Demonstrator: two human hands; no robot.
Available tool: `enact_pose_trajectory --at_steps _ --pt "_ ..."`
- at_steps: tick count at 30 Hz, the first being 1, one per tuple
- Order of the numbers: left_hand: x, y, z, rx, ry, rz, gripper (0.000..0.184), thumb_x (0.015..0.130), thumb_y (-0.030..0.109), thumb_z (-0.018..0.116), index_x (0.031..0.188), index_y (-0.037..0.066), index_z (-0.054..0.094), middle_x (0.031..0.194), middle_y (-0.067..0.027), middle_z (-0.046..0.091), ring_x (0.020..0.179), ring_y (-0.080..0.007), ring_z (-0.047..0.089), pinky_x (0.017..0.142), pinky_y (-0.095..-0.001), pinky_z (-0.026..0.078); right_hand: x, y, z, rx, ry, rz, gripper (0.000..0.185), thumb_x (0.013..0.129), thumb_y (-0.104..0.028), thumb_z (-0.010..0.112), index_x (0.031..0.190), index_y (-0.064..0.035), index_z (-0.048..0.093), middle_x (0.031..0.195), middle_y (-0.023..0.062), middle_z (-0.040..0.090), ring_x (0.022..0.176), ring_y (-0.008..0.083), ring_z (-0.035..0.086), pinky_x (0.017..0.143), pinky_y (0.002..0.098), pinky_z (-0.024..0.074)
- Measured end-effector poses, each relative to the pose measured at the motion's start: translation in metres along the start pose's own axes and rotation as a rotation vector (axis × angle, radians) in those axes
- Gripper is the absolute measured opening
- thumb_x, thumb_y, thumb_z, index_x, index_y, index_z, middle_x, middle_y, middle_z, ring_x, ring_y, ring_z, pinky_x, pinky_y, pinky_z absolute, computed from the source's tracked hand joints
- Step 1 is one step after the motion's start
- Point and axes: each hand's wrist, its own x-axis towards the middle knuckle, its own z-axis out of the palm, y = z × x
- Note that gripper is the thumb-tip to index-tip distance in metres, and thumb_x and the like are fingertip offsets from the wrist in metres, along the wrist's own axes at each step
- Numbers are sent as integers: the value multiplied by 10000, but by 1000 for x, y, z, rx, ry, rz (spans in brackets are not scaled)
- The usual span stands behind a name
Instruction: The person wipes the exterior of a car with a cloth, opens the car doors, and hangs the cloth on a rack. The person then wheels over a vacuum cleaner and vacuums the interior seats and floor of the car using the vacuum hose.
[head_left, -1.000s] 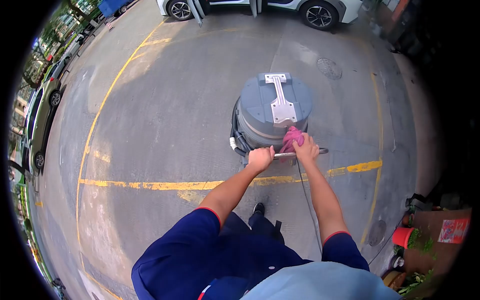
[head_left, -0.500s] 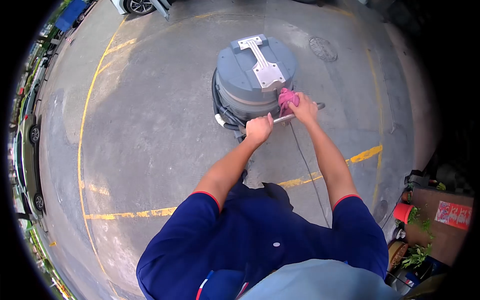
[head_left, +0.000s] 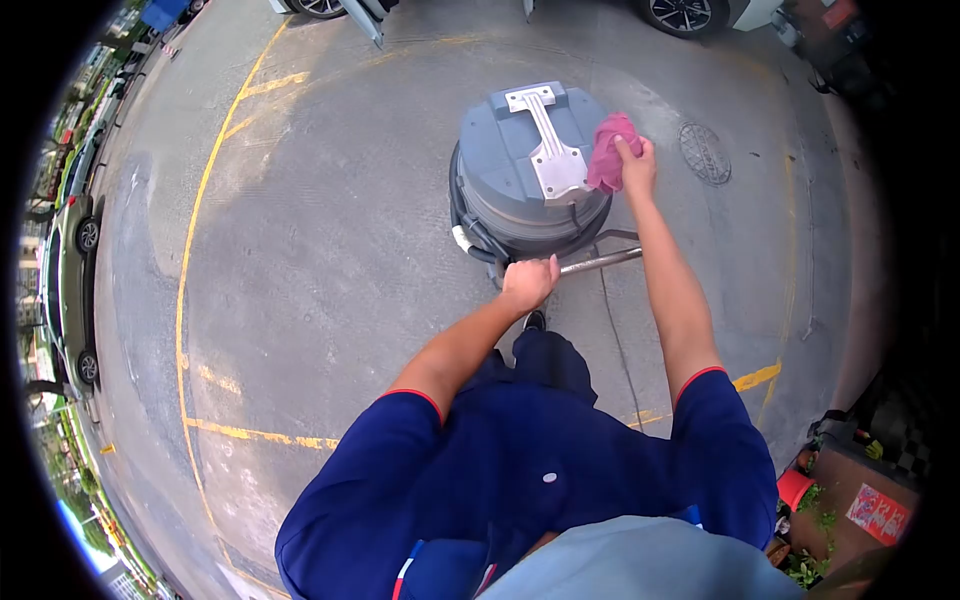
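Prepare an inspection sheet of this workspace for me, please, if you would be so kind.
Surface: grey pavement, worn yellow line, round manhole cover.
Job's things: drum-shaped machine, upright; metal handlebar; pink cloth, bunched.
Clutter: red pot among plants, lower right.
Hands: left hand grips the handlebar; right hand holds the cloth by the lid's right edge, contact with the lid unclear.
Cables: thin dark cord passing below the handlebar.
Surroundings: olive car, left; pale car, top.
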Motion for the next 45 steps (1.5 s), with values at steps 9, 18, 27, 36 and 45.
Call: enact_pose_trajectory --at_steps 9,18,27,36,45 --pt "109 -80 -40 -32 -36 94 436 977 314 429 670 74 625 652 -136 651 580 -336 634 534 -460 506 149 -26 195 -754 -578 94 910 769 -747 528 1394 -88 467 1273 194 587 1269 368 485 1078 445 331" --pt "199 -168 -62 -393 -408 376 387 933 420 532 910 41 610 941 -179 626 934 -347 612 778 -479 487 187 -51 290 -995 -127 110 615 657 -350 729 1191 -76 595 1249 176 586 1199 375 530 1012 482 388" --pt "241 -420 -130 -302 -488 -62 328 858 381 649 933 61 644 1002 -181 599 999 -371 577 855 -460 475 228 -53 343 -971 28 275 496 685 -245 654 1154 -85 629 1243 163 567 1200 382 494 1011 484 368" --pt "393 -617 -245 -288 -61 -495 363 845 383 678 943 35 657 945 -197 639 880 -338 616 786 -436 503 230 -56 380 -1012 267 88 520 721 -159 668 1205 -95 490 1142 153 532 1088 367 493 929 481 390" --pt "769 -685 -554 -104 851 -100 431 875 336 689 1092 -25 597 1011 -182 605 935 -301 582 840 -389 470 254 -58 395 -1110 240 132 637 649 -79 617 1268 -71 468 1146 148 515 1090 363 482 944 477 380"
